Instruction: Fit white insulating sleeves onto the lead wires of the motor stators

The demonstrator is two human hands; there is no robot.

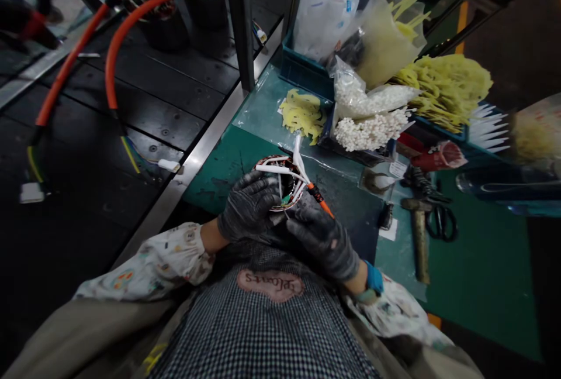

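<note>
On our left, a metal rail [210,133] divides the black slatted surface [175,92] from the green bench [477,285]. A dark post [240,22] rises at the far left, hiding part of the slats. Far on the bench we note bagged and loose white tubes [368,130], with yellow pieces [302,113] to their left and a larger yellow heap [451,86] to their right. A hammer [421,238] lies on the right, scissors [442,224] just beside it.

The wound ring [289,186] is at the near left part of the bench, in front of our body; white sleeves [299,159] cross its opening and partly cover it. Our gloved left hand [252,203] is partly closed, fingers curled on the ring's left side, holding it. Our gloved right hand [322,241] is half curled at the near right rim; we cannot tell whether it grips anything.

Count: one ring between our hands, one hammer, one pair of scissors, two long orange cables [114,69] over the slats.
</note>
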